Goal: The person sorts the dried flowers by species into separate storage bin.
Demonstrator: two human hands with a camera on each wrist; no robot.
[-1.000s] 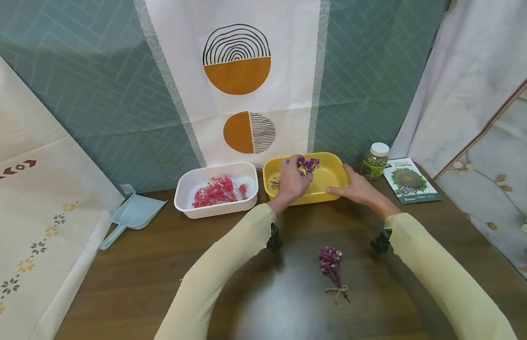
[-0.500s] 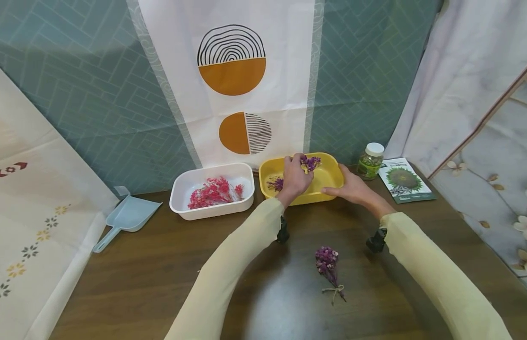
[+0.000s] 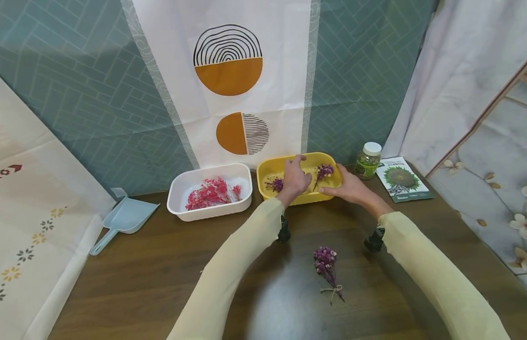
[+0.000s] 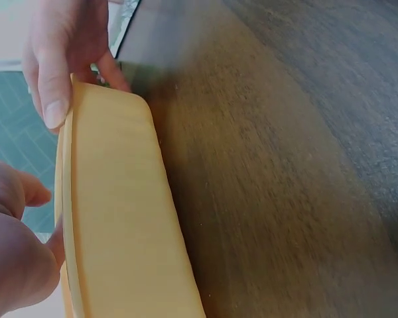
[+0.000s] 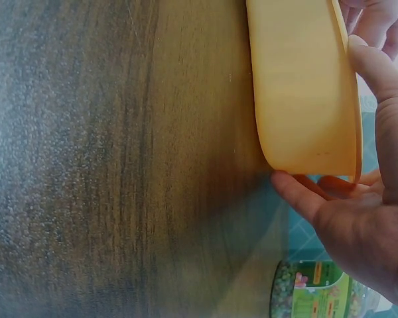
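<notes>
A yellow plastic basin (image 3: 312, 199) stands at the back of the table. My left hand (image 3: 296, 179) is over its middle with loosely bent fingers and nothing visibly held. To the right of that hand, a sprig of purple dried flowers (image 3: 324, 171) lies inside the basin; more purple dried flowers (image 3: 275, 184) lie at the left end. My right hand (image 3: 350, 187) grips the basin's right end, with the thumb over the rim and the other fingers around the outside, as the right wrist view shows. Nearer me, a purple bunch (image 3: 325, 263) tied with twine rests on the table.
Left of the basin is a white basin (image 3: 212, 211) with pink dried flowers (image 3: 212, 192). Farther left lies a light blue dustpan (image 3: 129, 215). On the right stand a white-lidded jar (image 3: 368, 161) and a seed packet (image 3: 402, 179). Fabric hangs behind the table.
My left hand has let go of the purple sprig, which now lies in the basin's right part. The right hand keeps its hold on the basin. The head view has shifted slightly.
</notes>
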